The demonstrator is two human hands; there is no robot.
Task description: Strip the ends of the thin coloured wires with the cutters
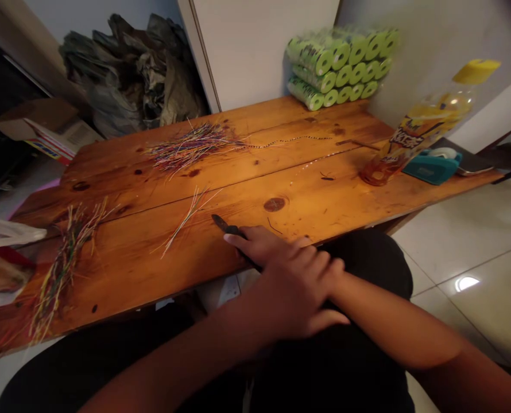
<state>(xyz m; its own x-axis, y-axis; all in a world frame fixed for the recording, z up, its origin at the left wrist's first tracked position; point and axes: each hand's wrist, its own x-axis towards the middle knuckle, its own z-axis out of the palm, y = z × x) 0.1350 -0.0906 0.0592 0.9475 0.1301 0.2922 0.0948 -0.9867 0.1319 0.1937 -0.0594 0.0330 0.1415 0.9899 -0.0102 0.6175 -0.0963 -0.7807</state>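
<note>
My right hand (262,245) holds a knife (221,222) with a dark blade and black handle near the table's front edge, the blade pointing away to the left. Over the right wrist lies my left hand (296,281), its fingers wrapped around it. Just left of the blade is a small bunch of pale thin wires (189,221) on the wooden table (247,172). Farther back lies a thick bundle of multicoloured wires (195,146). Another bundle of stripped-looking coloured strands (68,264) rests at the left.
A bottle (414,132) with a yellow cap stands at the right beside a teal tape dispenser (434,165). Green wrapped rolls (341,66) are stacked at the back. A twisted cord (287,140) trails from the far bundle. Plastic bags (139,74) and a cardboard box (49,126) sit behind the table.
</note>
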